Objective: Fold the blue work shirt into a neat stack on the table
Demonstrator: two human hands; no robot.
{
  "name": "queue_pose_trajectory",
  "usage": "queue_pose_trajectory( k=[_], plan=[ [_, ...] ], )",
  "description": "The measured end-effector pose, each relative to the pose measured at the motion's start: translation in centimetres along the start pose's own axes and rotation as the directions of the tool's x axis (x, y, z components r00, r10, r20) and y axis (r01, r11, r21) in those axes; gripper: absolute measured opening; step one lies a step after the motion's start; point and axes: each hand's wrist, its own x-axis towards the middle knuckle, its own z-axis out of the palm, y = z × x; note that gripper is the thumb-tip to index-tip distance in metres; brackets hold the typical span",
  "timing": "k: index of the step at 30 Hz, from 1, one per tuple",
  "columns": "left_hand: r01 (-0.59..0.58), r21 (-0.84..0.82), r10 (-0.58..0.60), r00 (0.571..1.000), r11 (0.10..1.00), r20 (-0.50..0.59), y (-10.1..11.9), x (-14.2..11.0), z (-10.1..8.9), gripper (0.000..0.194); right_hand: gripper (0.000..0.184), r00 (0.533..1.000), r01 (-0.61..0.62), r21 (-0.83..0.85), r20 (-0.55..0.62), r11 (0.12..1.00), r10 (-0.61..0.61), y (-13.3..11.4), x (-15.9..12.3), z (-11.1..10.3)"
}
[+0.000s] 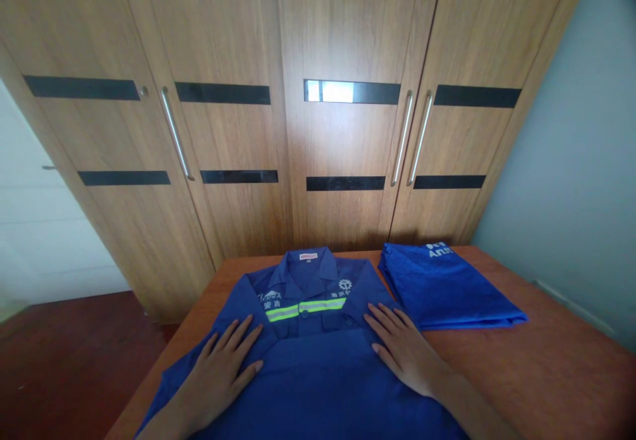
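Jacket (pixel 318 387), dark-blue fabric with yellow reflective band (pixel 324 305), is lying face-up on the reddish-brown wooden tabletop (pixel 556 367); you are resting your left hand (pixel 222 368) and right hand (pixel 401 347) flat on it, gripping nothing, apparently steadying its layers.

A home-like room is suggested; the far side is taken up by a wooden wardrobe (pixel 238 36) with 4 doors (pixel 342 142) and 3 long metal handles (pixel 403 136); a pale wall (pixel 571 128) and a dark red floor (pixel 69 354) are seen; an orange-brown surface (pixel 561 374) is set before the wardrobe.
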Motion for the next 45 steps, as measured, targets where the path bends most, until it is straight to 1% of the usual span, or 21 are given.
queue_pose_trajectory(
  k=[2,3,4,6,8,10,11,13,15,17,19,21,23,26,28,30,33,38,42,45],
  plan=[
    [0.007,-0.048,-0.005,1.0,0.999,0.025,-0.2,-0.1,-1.0,0.058,0.052,1.0,0.002,0.033,0.017,0.999,-0.003,0.1,-0.3,-0.4],
    [0.005,-0.068,-0.004,1.0,0.998,0.016,-0.4,0.2,-1.5,0.056,0.051,1.0,-0.006,0.051,0.025,0.999,0.005,0.3,-0.2,-0.6],
    [0.001,-0.082,-0.001,1.0,0.997,-0.011,-0.7,0.7,-2.0,0.055,0.05,0.999,-0.019,0.069,0.029,0.997,0.017,0.5,0.1,-0.8],
    [-0.01,-0.074,0.003,0.995,0.997,-0.102,-1.2,2.2,-2.4,0.055,0.05,0.999,-0.053,0.102,0.012,0.993,0.053,1.1,1.3,-1.1],
    [0.01,-0.01,-0.011,0.979,1.0,-0.205,-1.7,4.2,-2.2,0.058,0.052,0.995,-0.093,0.121,-0.033,0.988,0.098,1.7,3.3,-1.0],
    [0.055,0.066,-0.037,0.966,0.996,-0.256,-2.0,6.2,-1.3,0.064,0.056,0.985,-0.147,0.117,-0.072,0.982,0.156,2.1,5.5,-0.3],
    [0.074,0.097,-0.048,0.966,0.993,-0.253,-2.1,7.0,-0.7,0.066,0.058,0.98,-0.177,0.107,-0.077,0.978,0.185,2.3,6.6,0.2],
    [0.1,0.137,-0.07,0.975,0.986,-0.209,-2.2,8.3,0.4,0.069,0.062,0.971,-0.227,0.074,-0.061,0.971,0.231,2.4,8.1,1.7],
    [0.124,0.16,-0.097,0.981,0.979,-0.166,-2.3,8.9,1.2,0.069,0.062,0.966,-0.253,0.041,-0.037,0.967,0.255,2.6,8.8,3.1],
    [0.153,0.164,-0.129,0.981,0.975,-0.146,-2.3,9.1,1.5,0.069,0.059,0.964,-0.264,0.017,-0.034,0.964,0.264,2.7,8.9,4.1],
    [0.157,0.153,-0.133,0.979,0.976,-0.152,-2.1,9.4,1.2,0.069,0.057,0.964,-0.264,-0.003,-0.046,0.964,0.264,2.7,8.9,4.3],
    [0.111,0.146,-0.083,0.98,0.983,-0.183,-1.3,10.0,0.6,0.065,0.056,0.967,-0.25,-0.019,-0.053,0.968,0.249,2.5,9.4,3.9],
    [0.012,0.159,0.022,0.977,0.987,-0.212,0.0,11.2,-0.2,0.06,0.056,0.976,-0.212,-0.014,-0.049,0.977,0.211,1.9,10.5,3.2],
    [-0.124,0.207,0.165,0.967,0.97,-0.195,2.3,13.8,-0.8,0.055,0.059,0.994,-0.109,0.05,-0.023,0.993,0.11,0.4,13.2,2.4],
    [-0.159,0.227,0.201,0.964,0.961,-0.177,3.3,15.6,-0.9,0.053,0.063,0.998,-0.054,0.095,0.02,0.994,0.052,-0.3,15.0,2.4],
    [-0.146,0.229,0.189,0.966,0.962,-0.178,3.5,17.3,-0.8,0.051,0.065,0.996,-0.048,0.12,0.076,0.992,0.039,-0.7,16.2,2.8],
    [-0.085,0.227,0.131,0.971,0.97,-0.199,2.8,18.9,-0.6,0.049,0.065,0.99,-0.081,0.128,0.124,0.989,0.065,-0.6,16.8,3.8],
    [-0.024,0.197,0.067,0.975,0.98,-0.213,1.7,20.4,-0.2,0.046,0.065,0.992,-0.087,0.133,0.1,0.987,0.074,-0.3,16.2,4.5],
    [0.013,0.156,0.021,0.977,0.988,-0.212,1.9,21.1,0.1,0.046,0.066,0.992,-0.087,0.148,0.098,0.985,0.073,-0.4,16.1,4.3],
    [-0.005,0.137,0.036,0.974,0.991,-0.223,2.2,21.1,-0.1,0.046,0.067,0.992,-0.094,0.16,0.103,0.983,0.078,-0.5,16.1,4.2]
  ],
)
